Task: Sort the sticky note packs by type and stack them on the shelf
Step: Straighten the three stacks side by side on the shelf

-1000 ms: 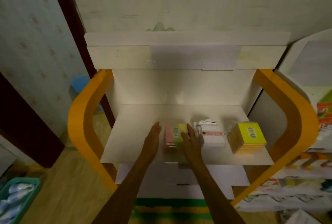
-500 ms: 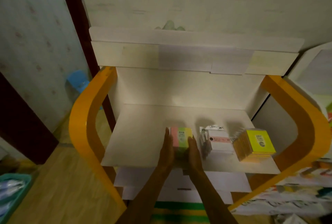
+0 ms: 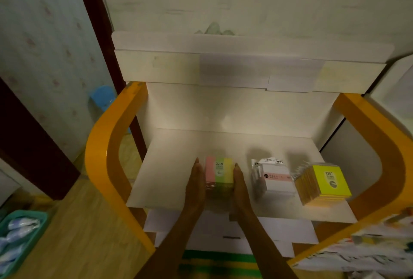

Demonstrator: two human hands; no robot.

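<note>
Low in the middle of the frame, the left hand (image 3: 196,186) and the right hand (image 3: 240,187) stand on edge on either side of the pink, green and yellow pack stack (image 3: 219,173), palms turned inward. The fingers of both hands are straight and pressed flat against the stack's two sides, not curled round it. The stack sits on the white shelf (image 3: 174,167), near its front edge and a little left of centre; its top pack carries a label reading 2209. To the right of the right hand, apart from it, stands a white and pink pack stack (image 3: 276,178) in clear wrapping, and further right, toward the lower right of the frame, a yellow pack stack (image 3: 328,181) labelled 2207 leans with its layers fanned out to the left. The picture is soft here, so whether these two stacks touch each other is hard to tell. Curved orange side frames (image 3: 105,151) border the shelf on both sides. At the lower left corner sits a teal basket (image 3: 33,231) on the wooden floor, and a small blue stool (image 3: 102,97) shows at middle left beside the wall.
</note>
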